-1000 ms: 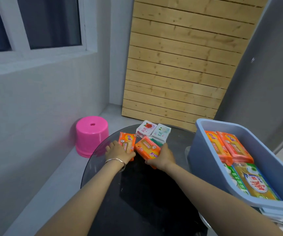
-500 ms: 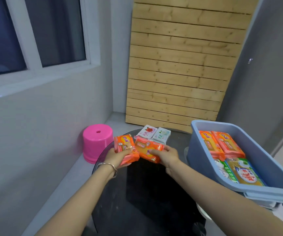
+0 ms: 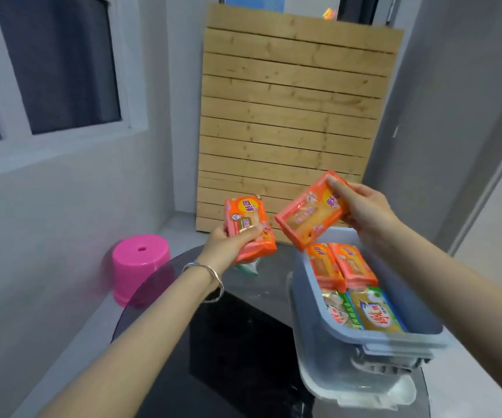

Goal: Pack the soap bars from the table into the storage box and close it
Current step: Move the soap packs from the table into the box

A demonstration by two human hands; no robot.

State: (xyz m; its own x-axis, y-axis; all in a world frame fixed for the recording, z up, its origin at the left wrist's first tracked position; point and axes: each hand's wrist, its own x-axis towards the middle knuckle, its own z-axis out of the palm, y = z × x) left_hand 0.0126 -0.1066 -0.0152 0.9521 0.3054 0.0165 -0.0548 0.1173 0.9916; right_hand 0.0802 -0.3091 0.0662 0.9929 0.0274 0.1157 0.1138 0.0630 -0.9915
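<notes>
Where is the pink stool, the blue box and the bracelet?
pink stool (image 3: 141,257): head view, top edge of the seat.
blue box (image 3: 376,337): head view, near rim.
bracelet (image 3: 210,274): head view, band on the left wrist.

We note both arms extended forward, forearms bare. Our left hand (image 3: 228,245) is raised, fingers curled closed around what it holds, thumb on top, a bangle on the wrist. Our right hand (image 3: 364,209) is higher and further right, wrist bent inward, fingers and thumb clamped.
</notes>
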